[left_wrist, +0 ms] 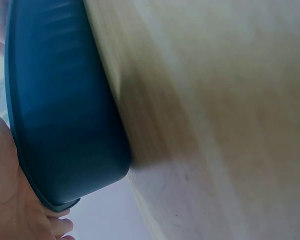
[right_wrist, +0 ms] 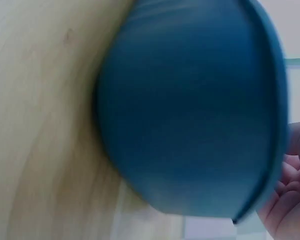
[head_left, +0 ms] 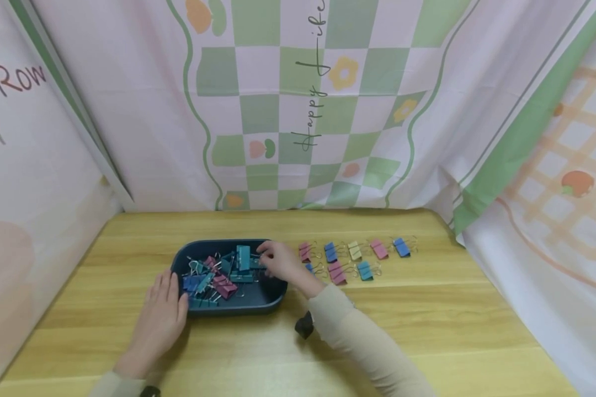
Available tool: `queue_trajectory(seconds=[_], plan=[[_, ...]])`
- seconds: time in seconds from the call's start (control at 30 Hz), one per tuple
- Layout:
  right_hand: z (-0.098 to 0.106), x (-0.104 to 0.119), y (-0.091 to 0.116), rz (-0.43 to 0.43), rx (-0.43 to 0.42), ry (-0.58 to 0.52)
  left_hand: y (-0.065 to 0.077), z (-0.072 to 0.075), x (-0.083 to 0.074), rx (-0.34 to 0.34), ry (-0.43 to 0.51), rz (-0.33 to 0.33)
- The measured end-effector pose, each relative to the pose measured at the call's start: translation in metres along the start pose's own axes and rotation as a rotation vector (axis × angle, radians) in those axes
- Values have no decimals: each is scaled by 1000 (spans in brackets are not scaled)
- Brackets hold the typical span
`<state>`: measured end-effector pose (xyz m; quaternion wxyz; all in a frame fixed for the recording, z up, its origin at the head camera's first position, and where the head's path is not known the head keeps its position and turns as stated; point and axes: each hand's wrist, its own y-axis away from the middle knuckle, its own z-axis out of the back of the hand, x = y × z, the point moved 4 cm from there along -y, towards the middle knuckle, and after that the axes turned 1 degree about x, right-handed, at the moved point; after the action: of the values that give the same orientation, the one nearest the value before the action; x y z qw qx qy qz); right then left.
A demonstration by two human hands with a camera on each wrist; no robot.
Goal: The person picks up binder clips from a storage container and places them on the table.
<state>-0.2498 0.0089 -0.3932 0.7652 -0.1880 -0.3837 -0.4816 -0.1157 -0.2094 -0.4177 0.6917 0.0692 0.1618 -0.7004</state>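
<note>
Left hand (head_left: 163, 304) rests, fingers extended, against a plastic tray (head_left: 230, 312); right hand's (head_left: 283, 264) grip unclear; interlocked binder clips (head_left: 243, 258) could snag if lifted.

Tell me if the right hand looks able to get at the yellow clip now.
Probably yes: the yellow clip lies uncovered on the table. The right hand would likely need to clear the tray's rim and pass over a pink clip and a blue clip.
</note>
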Motion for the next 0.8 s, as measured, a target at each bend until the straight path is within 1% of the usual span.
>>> queue_trajectory(seconds=[0.13, 0.27, 0.37, 0.5, 0.53, 0.7, 0.8], plan=[[14, -5, 4, 7, -35, -47, 0, 1, -1, 3, 3, 3], [31, -10, 8, 32, -64, -145, 1, 1, -1, 9, 12, 8], [44, -15, 13, 16, -81, -214, 1, 1, -1, 13, 10, 11], [64, -22, 20, -5, -120, -269, 1, 0, 0, 14, 6, 13], [68, -24, 22, 1, -130, -277, 1, 0, 0, 13, 7, 13], [91, -34, 31, 48, -176, -241, 0, 0, 0, 13, 10, 17], [102, -43, 37, 36, -200, -223, 0, -1, 0, 17, 7, 17]])
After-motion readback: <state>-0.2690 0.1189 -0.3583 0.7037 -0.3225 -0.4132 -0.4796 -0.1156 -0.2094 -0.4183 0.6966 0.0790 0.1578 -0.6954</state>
